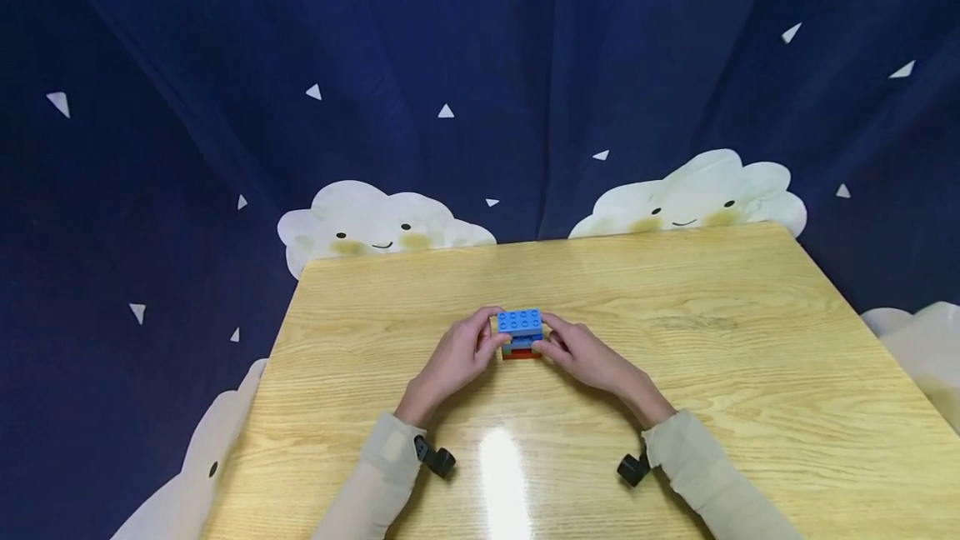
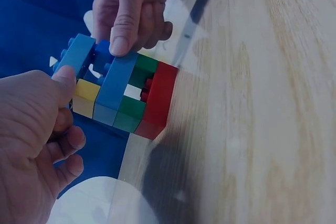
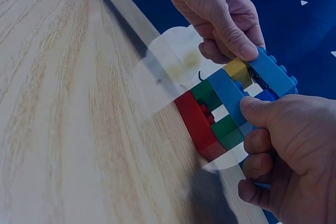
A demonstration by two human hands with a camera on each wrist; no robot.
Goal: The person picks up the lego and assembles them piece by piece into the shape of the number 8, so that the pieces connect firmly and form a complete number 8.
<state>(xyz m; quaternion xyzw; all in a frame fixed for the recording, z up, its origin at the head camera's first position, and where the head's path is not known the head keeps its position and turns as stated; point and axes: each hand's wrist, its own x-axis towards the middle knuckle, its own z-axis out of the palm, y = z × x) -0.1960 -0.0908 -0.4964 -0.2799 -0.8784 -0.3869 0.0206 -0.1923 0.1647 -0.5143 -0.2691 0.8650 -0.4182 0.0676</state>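
A stack of toy building bricks is between both hands near the middle of the wooden table. At its bottom lies a long red brick (image 2: 160, 98), with two green bricks (image 3: 228, 132) spaced apart above it. Over those runs a blue brick (image 2: 115, 85); a yellow brick (image 3: 237, 72) and a dark blue brick (image 3: 266, 95) come above that. A studded blue brick (image 1: 520, 320) tops the stack. My left hand (image 1: 459, 350) grips the upper left end, thumb against the top brick. My right hand (image 1: 592, 355) holds the right side, thumb on the middle blue brick. Fingers behind are partly hidden.
The wooden table (image 1: 720, 357) spreads around the hands. A dark blue curtain (image 1: 450, 40) with white triangles and clouds hangs behind its far edge. Each wrist wears a small black camera (image 1: 441, 462).
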